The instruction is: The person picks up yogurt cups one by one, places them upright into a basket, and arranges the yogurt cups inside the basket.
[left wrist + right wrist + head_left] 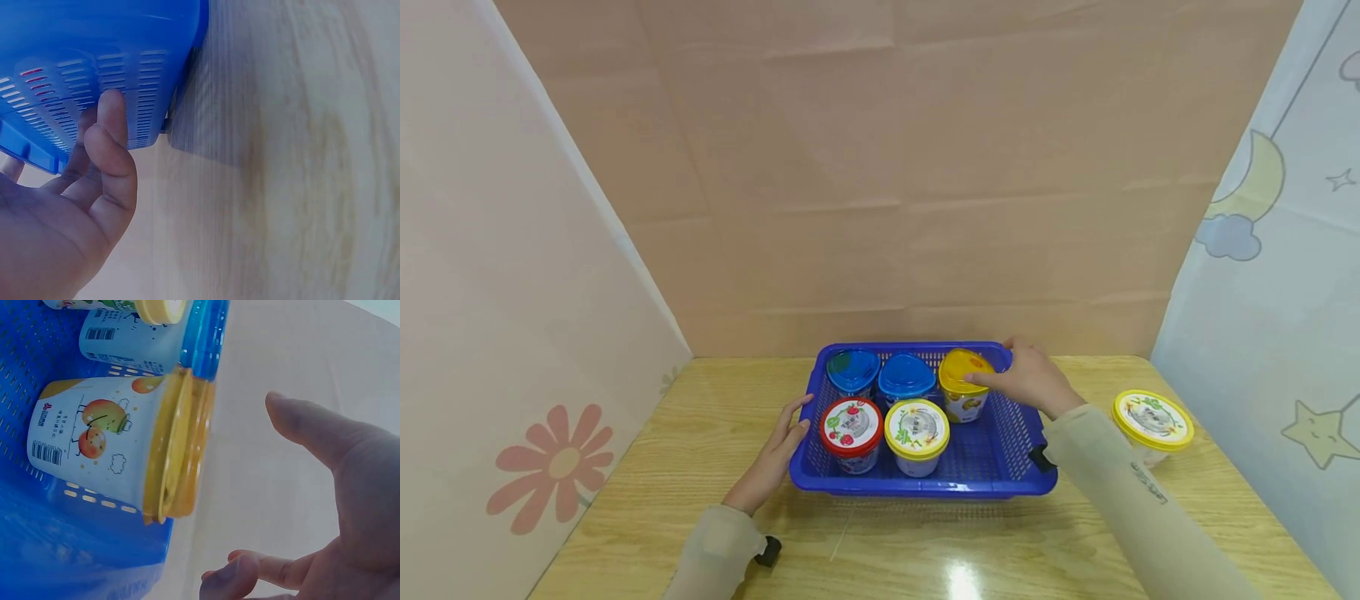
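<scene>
A blue perforated plastic basket (985,454) holds several lidded cups. Against its left side rests my left hand (778,450); in the left wrist view, loosely bent fingers (115,150) lie by the slotted outer wall. My right hand (1033,379) is over the back right corner, thumb and fingers spread. Closest to it stands an upright cup with a clear yellow lid (962,392); the right wrist view shows a gap between this yellow-lidded cup (100,437) and the thumb (300,425). Two blue-lidded cups (907,377) stand left of it. In front are a red-rimmed tub (852,427) and a yellow-rimmed tub (917,429).
Outside the basket, another yellow-rimmed tub (1152,418) stands on the wooden table (647,492), to the right beyond my right forearm. A brown wall covering (887,183) rises behind the table, with pale patterned panels at both sides.
</scene>
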Demonstrator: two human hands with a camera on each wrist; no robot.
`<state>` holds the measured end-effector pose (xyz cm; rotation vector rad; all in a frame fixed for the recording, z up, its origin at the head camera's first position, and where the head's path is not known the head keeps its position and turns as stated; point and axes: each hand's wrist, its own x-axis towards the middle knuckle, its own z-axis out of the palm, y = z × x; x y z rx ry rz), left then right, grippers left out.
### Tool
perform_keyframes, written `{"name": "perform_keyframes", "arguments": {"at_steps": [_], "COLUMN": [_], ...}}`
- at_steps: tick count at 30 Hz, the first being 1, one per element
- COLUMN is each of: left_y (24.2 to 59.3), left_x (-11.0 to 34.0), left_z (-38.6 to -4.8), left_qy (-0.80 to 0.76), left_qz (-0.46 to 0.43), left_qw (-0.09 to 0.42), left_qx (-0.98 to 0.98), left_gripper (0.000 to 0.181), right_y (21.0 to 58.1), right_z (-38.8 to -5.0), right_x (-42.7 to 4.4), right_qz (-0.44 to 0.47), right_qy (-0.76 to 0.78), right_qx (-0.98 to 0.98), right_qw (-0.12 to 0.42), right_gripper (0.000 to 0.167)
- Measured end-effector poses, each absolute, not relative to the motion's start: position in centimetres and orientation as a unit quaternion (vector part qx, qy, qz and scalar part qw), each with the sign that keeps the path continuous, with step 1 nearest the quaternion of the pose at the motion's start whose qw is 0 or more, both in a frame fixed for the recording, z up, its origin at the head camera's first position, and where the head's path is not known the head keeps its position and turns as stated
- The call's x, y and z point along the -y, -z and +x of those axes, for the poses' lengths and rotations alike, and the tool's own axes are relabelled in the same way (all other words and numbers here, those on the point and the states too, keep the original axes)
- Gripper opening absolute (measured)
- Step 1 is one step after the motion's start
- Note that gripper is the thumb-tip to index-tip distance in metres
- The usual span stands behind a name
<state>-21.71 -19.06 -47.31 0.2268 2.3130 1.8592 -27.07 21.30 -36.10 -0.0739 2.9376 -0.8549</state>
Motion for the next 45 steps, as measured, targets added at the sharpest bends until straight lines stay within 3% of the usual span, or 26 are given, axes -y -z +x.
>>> {"name": "perform_keyframes", "arguments": {"at_steps": [18, 31, 45], "left_y": [47.3, 47.2, 47.4], "left_x": [18.6, 18.4, 18.5], "left_z": [-21.5, -21.5, -21.4], "left_qy": [-0.619, -0.62, -0.623], "left_qz": [0.069, 0.063, 0.064], "left_qw": [0.081, 0.084, 0.085], "left_qx": [-0.778, -0.777, -0.775], "left_gripper": [0.047, 0.047, 0.046], "right_y": [36.3, 36.6, 37.9], "right_z": [-24.2, -22.1, -20.7], "right_x": [-25.9, -31.7, -36.6], "right_qz": [0.008, 0.082, 0.178], "right_qy": [0.266, 0.242, 0.201], "right_qx": [-0.964, -0.967, -0.963], "right_qw": [0.004, -0.015, 0.024], "right_gripper": [0.114, 0.117, 0.126]}}
